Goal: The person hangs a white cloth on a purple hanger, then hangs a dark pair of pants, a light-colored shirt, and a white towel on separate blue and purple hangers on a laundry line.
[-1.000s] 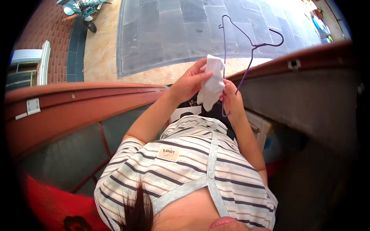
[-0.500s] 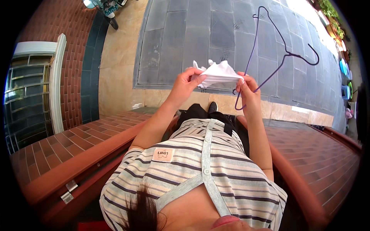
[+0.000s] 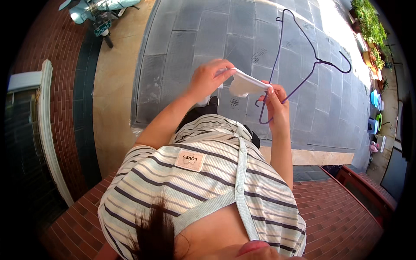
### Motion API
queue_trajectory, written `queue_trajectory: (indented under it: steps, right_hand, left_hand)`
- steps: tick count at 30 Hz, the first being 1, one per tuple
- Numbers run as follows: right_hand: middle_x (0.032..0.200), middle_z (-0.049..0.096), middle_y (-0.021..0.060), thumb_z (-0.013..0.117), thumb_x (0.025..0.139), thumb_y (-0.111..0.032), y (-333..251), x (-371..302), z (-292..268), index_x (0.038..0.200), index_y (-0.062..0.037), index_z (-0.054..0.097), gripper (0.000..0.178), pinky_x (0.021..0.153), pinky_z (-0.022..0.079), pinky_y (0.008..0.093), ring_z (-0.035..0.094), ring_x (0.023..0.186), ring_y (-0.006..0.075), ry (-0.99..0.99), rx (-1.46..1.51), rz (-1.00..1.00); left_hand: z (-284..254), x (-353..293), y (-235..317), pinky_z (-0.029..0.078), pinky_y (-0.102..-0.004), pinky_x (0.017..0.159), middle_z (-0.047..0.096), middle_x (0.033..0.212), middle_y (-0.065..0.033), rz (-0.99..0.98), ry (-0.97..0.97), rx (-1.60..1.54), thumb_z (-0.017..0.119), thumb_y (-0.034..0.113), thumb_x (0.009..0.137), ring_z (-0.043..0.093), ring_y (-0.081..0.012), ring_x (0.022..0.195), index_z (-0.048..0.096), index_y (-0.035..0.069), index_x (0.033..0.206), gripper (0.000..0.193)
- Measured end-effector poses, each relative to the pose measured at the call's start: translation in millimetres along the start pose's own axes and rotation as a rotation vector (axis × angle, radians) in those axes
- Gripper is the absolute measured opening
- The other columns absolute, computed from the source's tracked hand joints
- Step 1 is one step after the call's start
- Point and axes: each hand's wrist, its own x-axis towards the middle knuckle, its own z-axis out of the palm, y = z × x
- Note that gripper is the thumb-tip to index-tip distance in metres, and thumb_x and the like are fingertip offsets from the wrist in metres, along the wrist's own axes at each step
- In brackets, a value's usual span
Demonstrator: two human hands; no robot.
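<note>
A small white cloth garment [image 3: 242, 86] is stretched between my hands at waist height, its top edge pulled taut and the rest hanging down. Its exact kind does not show. At the upper left corner, my left hand [image 3: 209, 79] pinches the edge between thumb and fingers. The other end is gripped by my right hand [image 3: 276, 104], thumb on top. That same hand also holds a purple clothes hanger [image 3: 318, 61] by one end of its frame. The hanger tilts up and away to the right, with its hook pointing right and nothing hung on it.
Grey paving tiles [image 3: 182, 52] lie ahead and below. A light blue motor scooter [image 3: 102, 26] stands at the far left beside a brick wall. Potted plants [image 3: 370, 28] and coloured basins [image 3: 374, 99] line the right. A barred window [image 3: 26, 143] is at the left.
I have moved forward, out from between the red-brown door frames onto the paving. My left hand has risen slightly, and the cloth now hangs below its taut edge instead of bunching above it.
</note>
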Motion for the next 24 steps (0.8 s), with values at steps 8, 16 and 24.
queue_trajectory:
  steps: [8, 16, 24]
  right_hand:
    - [0.085, 0.059, 0.0037, 0.056, 0.091, -0.017, -55.1, 167.1, -12.0, 0.1, -0.0032, 0.055, 0.016, 0.069, 0.047, 0.0256, 0.056, 0.071, 0.0106, 0.042, 0.259, -0.04]
    - [0.115, 0.058, 0.0106, 0.058, 0.089, -0.016, -130.0, 362.3, -14.1, 0.095, -0.0029, 0.058, 0.014, 0.072, 0.047, 0.0255, 0.055, 0.076, 0.0124, -0.105, 0.191, -0.018]
    - [0.106, 0.063, 0.0135, 0.059, 0.088, -0.014, -188.6, 528.8, -14.2, 0.099, -0.0007, 0.06, 0.018, 0.071, 0.047, 0.0249, 0.057, 0.075, 0.0122, -0.277, 0.222, -0.021]
  left_hand:
    - [-0.6, 208.2, 12.1, 0.039, -0.0228, 0.059, 0.054, 0.073, 0.0016, 0.021, -0.291, -0.025, 0.062, 0.018, 0.087, 0.047, -0.0065, 0.065, 0.06, 0.003, 0.084, 0.015]
    - [5.9, 363.2, 3.2, 0.04, -0.019, 0.063, 0.056, 0.077, 0.0039, -0.275, -0.21, -0.544, 0.061, 0.016, 0.088, 0.05, -0.0024, 0.071, 0.057, 0.007, 0.089, 0.01]
    - [26.3, 501.5, -31.3, 0.043, -0.0215, 0.066, 0.056, 0.091, -0.0016, -0.263, 0.064, -0.398, 0.066, 0.009, 0.082, 0.053, -0.0069, 0.08, 0.054, 0.007, 0.104, 0.025]
